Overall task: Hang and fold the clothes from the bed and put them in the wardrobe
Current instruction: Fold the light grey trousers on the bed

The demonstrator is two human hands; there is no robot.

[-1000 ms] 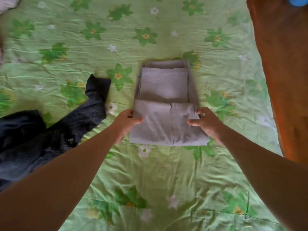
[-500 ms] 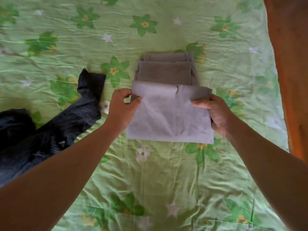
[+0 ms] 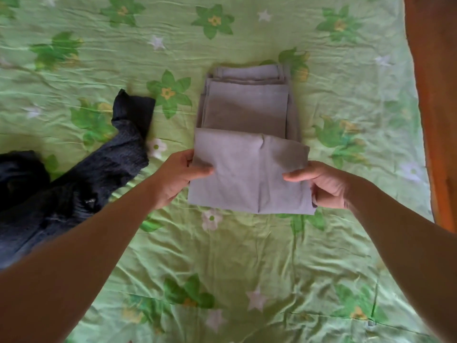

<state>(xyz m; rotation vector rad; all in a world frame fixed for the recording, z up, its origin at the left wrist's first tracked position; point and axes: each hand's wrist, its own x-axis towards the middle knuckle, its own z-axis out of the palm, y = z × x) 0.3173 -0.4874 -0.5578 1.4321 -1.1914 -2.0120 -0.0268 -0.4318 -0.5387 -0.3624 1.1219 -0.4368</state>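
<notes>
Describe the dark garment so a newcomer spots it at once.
The green flowered bedsheet fills the view. On its left side lies the dark garment, crumpled, one narrow end reaching toward the middle. Unlike the grey cloth that the left hand and right hand hold, it is near-black, unfolded and in no hand.

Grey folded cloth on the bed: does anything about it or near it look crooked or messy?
Slightly. The grey folded cloth garment has its near flap sticking out wider than the stack beneath, skewed rightward. Left of it, a dark knitted garment lies crumpled and unfolded on the wrinkled green flowered bedsheet. Nothing looks damaged.
</notes>
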